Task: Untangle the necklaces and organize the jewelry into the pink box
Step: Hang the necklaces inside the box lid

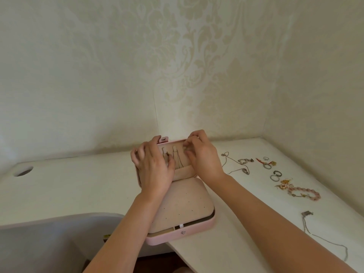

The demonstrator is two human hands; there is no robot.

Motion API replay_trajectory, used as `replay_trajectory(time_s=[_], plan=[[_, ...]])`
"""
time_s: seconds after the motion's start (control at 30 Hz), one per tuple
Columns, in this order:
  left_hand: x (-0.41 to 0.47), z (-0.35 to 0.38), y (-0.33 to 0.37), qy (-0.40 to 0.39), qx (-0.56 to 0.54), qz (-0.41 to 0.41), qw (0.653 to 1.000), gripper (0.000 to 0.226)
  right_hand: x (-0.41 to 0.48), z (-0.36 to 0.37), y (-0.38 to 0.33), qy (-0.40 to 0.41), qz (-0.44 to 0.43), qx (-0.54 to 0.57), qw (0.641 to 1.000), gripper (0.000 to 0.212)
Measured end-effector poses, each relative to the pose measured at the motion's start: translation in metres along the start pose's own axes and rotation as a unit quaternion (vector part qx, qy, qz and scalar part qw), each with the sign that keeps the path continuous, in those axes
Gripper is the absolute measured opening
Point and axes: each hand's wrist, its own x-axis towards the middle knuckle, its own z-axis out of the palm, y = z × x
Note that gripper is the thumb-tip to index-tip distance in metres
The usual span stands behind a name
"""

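Step in hand, as judged: hanging a necklace on the hooks inside the raised lid of the pink, rounded-corner, beige-lined jewellery box (197,227).

Left hand (152,168) lies against the lid's left side, fingers curled, steadying it. What it pinches, if anything, cannot be told.

Right hand (201,154) is at the lid's top right corner, fingertips pinched together at a hook. The chain between them is too fine to confirm.

One thin gold chain (180,161) hangs from a middle hook, down to the lid pocket.

The box sits open on the white desk (78,184), its front corner overhanging the desk's cut-out edge.

Remaining jewellery lies right of the box: a silver pendant chain (233,166), dark metal rings (275,175), a pink beaded bracelet (304,193), and a long silver chain (323,236) near the front.

Next move likely needs a fine pinch and a slack chain. Room is open right of the box; walls close behind it.
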Motion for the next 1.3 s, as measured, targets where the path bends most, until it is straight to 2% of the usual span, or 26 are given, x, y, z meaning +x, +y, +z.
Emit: replay_trajectory(time_s=[0.1, 0.2, 0.27, 0.3, 0.37, 0.43, 0.63, 0.87, 0.93, 1.03, 1.07, 1.23, 1.3], plan=[[-0.001, 0.001, -0.002, -0.001, -0.004, 0.001, 1.0, 0.053, 0.003, -0.006, 0.003, -0.016, 0.002, 0.054, 0.998, 0.012], [-0.001, 0.002, -0.004, -0.003, -0.007, 0.002, 1.0, 0.051, 0.004, -0.023, 0.014, -0.016, 0.073, 0.133, 0.988, 0.01], [0.0, 0.002, -0.004, -0.002, -0.009, 0.002, 1.0, 0.048, 0.002, -0.035, 0.034, -0.064, 0.148, 0.04, 0.986, 0.015], [0.0, 0.002, -0.004, -0.001, -0.013, 0.002, 1.0, 0.046, -0.003, -0.04, 0.043, -0.133, 0.183, -0.052, 0.973, 0.023], [0.001, 0.002, -0.004, -0.001, -0.02, 0.001, 1.0, 0.044, -0.025, -0.042, 0.054, -0.285, 0.235, -0.202, 0.907, 0.046], [0.001, 0.002, -0.005, -0.004, -0.025, -0.002, 1.0, 0.044, -0.051, -0.043, 0.055, -0.363, 0.246, -0.265, 0.859, 0.064], [-0.001, 0.005, -0.007, -0.01, -0.009, 0.001, 1.0, 0.047, -0.069, -0.067, 0.027, -0.47, 0.258, -0.24, 0.809, 0.062], [-0.001, 0.005, -0.008, -0.009, -0.009, 0.007, 1.0, 0.048, -0.078, -0.086, 0.003, -0.526, 0.251, -0.245, 0.775, 0.068], [-0.001, 0.005, -0.007, -0.009, -0.008, 0.007, 1.0, 0.048, -0.073, -0.088, 0.006, -0.509, 0.228, -0.243, 0.794, 0.067], [-0.001, 0.005, -0.007, -0.019, -0.007, 0.003, 1.0, 0.049, -0.047, -0.092, 0.018, -0.403, 0.187, -0.192, 0.875, 0.05], [-0.001, 0.005, -0.007, -0.023, -0.006, 0.001, 1.0, 0.049, -0.035, -0.091, 0.026, -0.379, 0.184, -0.179, 0.889, 0.044], [-0.002, 0.003, -0.007, -0.027, -0.003, 0.0, 1.0, 0.048, -0.006, -0.073, 0.075, -0.384, 0.217, -0.111, 0.891, 0.035], [-0.002, 0.003, -0.007, -0.026, -0.001, -0.003, 1.0, 0.049, -0.001, -0.067, 0.083, -0.389, 0.228, -0.063, 0.89, 0.023]])
